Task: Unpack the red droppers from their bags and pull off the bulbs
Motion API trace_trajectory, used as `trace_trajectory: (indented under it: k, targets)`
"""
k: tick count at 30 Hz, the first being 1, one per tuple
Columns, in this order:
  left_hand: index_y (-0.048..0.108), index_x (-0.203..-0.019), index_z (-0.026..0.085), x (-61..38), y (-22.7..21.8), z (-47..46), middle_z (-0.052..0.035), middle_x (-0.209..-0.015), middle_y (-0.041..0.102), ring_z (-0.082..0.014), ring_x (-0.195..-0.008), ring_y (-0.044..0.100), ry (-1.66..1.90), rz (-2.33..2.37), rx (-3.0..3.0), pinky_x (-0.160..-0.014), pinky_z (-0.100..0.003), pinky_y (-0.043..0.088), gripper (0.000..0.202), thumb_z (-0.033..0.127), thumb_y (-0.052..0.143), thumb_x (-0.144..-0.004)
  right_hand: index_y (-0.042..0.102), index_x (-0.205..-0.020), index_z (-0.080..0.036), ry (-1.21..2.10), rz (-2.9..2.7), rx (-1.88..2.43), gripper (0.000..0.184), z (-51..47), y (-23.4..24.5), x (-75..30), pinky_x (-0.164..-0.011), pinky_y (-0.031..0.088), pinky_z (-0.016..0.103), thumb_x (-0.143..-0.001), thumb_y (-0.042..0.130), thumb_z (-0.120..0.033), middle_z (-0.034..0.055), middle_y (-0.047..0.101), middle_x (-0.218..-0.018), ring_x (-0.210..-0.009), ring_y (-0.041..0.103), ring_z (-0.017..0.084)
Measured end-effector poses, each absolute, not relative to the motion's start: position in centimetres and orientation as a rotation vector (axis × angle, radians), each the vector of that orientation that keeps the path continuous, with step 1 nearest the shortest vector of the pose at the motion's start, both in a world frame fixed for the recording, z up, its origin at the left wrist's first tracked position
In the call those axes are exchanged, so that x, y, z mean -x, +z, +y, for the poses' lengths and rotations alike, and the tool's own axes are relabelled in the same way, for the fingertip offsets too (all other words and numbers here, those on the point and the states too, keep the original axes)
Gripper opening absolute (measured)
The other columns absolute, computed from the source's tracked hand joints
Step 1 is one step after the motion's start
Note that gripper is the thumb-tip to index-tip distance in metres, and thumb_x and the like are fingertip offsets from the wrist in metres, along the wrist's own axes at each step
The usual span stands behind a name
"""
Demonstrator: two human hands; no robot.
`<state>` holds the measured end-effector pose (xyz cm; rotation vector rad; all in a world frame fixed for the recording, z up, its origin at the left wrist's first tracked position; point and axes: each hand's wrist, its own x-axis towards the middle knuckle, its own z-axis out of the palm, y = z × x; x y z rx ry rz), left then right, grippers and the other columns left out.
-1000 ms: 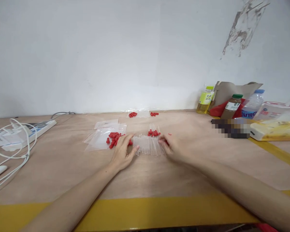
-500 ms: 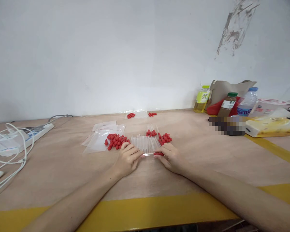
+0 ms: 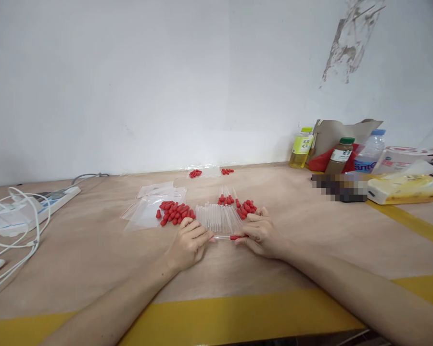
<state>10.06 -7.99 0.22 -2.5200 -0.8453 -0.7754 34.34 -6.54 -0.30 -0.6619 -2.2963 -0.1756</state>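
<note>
My left hand point(image 3: 190, 242) pinches one end of a clear dropper tube point(image 3: 222, 237) held level above the table. At the tube's other end, my right hand point(image 3: 261, 235) grips a red rubber bulb point(image 3: 234, 237), which meets the tube. Just beyond my fingers lies a row of clear dropper tubes point(image 3: 216, 217). A heap of red rubber bulbs point(image 3: 173, 212) sits beyond my left hand, and a smaller heap of bulbs point(image 3: 247, 207) lies by my right. Several droppers with red bulbs fitted point(image 3: 225, 199) rest behind the row.
Clear plastic bags point(image 3: 144, 214) lie at left, near a power strip point(image 3: 63, 199) with white cables point(image 3: 38, 226). Against the wall are bags with red pieces point(image 3: 211, 171). Bottles point(image 3: 301, 149), a paper bag point(image 3: 346, 129) and a tissue pack point(image 3: 406, 188) stand at right.
Both hands have come slightly nearer to me with the tube and bulb. My right hand has moved a little to the right, and its fingers have shifted on the bulb.
</note>
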Motion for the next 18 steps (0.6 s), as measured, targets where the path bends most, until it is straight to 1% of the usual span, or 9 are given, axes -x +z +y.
trace_trajectory:
  k: [3, 7, 11, 13, 14, 16, 18]
  targets:
    - [0.06, -0.082, 0.019, -10.2, 0.1, -8.0, -0.0013, -0.063, 0.059, -0.0144, -0.062, 0.046, -0.805, -0.854, 2.509, -0.064, -0.032, 0.03, 0.015, 0.016, 0.046, -0.084, 0.064, -0.07, -0.021, -0.129, -2.329, 0.672, 0.025, -6.4, 0.0, -34.4, -0.07, 0.021, 0.032, -0.083, 0.051, -0.037, -0.0005, 0.058, -0.056, -0.063, 0.044, 0.013]
    - [0.06, -0.082, 0.019, -10.4, -0.1, -8.0, -0.0008, -0.062, 0.059, -0.0144, -0.062, 0.046, -0.823, -0.842, 2.494, -0.065, -0.032, 0.031, 0.015, 0.014, 0.046, -0.083, 0.062, -0.066, -0.02, -0.002, -2.348, 0.681, 0.026, -6.6, 0.3, -34.2, -0.071, 0.022, 0.032, -0.083, 0.051, -0.036, -0.0015, 0.058, -0.054, -0.061, 0.043, 0.012]
    - [0.06, -0.081, 0.02, -9.1, 0.2, -7.6, 0.0, -0.062, 0.059, -0.0142, -0.061, 0.047, -0.89, -0.854, 2.469, -0.066, -0.032, 0.033, 0.016, 0.013, 0.046, -0.082, 0.063, -0.067, -0.021, 0.152, -2.315, 0.739, 0.024, -6.3, 0.6, -35.3, -0.074, 0.026, 0.034, -0.082, 0.051, -0.034, -0.0008, 0.061, -0.059, -0.062, 0.048, 0.012]
    - [0.061, -0.081, 0.02, -8.0, 0.6, -7.1, -0.0004, -0.066, 0.059, -0.014, -0.063, 0.05, -1.006, -0.974, 2.401, -0.066, -0.031, 0.036, 0.015, 0.015, 0.046, -0.083, 0.063, -0.066, -0.02, 0.274, -2.154, 0.837, 0.026, -5.3, 0.8, -36.5, -0.075, 0.031, 0.034, -0.082, 0.051, -0.036, 0.0005, 0.063, -0.062, -0.064, 0.052, 0.013]
    - [0.061, -0.083, 0.02, -7.5, 0.8, -6.9, -0.0008, -0.07, 0.059, -0.0138, -0.065, 0.051, -1.072, -1.061, 2.363, -0.066, -0.03, 0.038, 0.015, 0.016, 0.046, -0.084, 0.063, -0.066, -0.02, 0.351, -2.016, 0.895, 0.026, -4.6, 0.8, -37.0, -0.073, 0.035, 0.033, -0.081, 0.051, -0.037, 0.0013, 0.064, -0.064, -0.065, 0.054, 0.013]
    - [0.06, -0.09, 0.019, -6.9, 0.9, -6.3, -0.0021, -0.077, 0.058, -0.0132, -0.069, 0.053, -1.158, -1.225, 2.325, -0.066, -0.027, 0.041, 0.017, 0.019, 0.044, -0.086, 0.065, -0.076, -0.019, 0.511, -1.714, 0.964, 0.025, -3.1, 0.7, -37.9, -0.068, 0.041, 0.03, -0.077, 0.053, -0.041, 0.0038, 0.067, -0.074, -0.069, 0.057, 0.015]
    - [0.059, -0.097, 0.018, -6.8, 0.8, -5.9, -0.0031, -0.08, 0.054, -0.0128, -0.072, 0.053, -1.167, -1.311, 2.344, -0.066, -0.024, 0.043, 0.022, 0.018, 0.039, -0.087, 0.066, -0.085, -0.017, 0.582, -1.525, 1.016, 0.028, -1.7, 0.4, -38.3, -0.066, 0.044, 0.028, -0.073, 0.056, -0.04, 0.0059, 0.067, -0.084, -0.075, 0.058, 0.016]
